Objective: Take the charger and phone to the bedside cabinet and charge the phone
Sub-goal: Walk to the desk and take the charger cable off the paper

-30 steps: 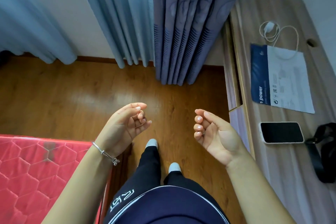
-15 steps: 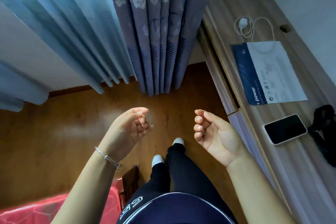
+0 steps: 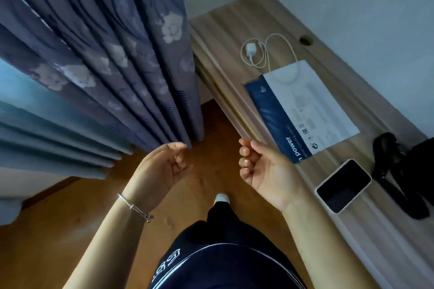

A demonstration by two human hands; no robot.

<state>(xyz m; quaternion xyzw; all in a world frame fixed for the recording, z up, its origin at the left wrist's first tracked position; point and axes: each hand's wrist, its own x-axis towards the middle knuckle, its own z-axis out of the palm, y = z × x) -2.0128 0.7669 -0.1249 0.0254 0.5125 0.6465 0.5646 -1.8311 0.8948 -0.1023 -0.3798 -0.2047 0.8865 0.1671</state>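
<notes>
Fingers now nearer phone

— What is the room like?
— An orange-brown wooden floor, white walls meeting in a corner at the top.
— And the window side?
— Purple flowered curtains hang to the floor, pale blue ones beside them on the left.
— Furniture?
— A long light-wood desk runs along the right wall, a round hole in its top.
</notes>
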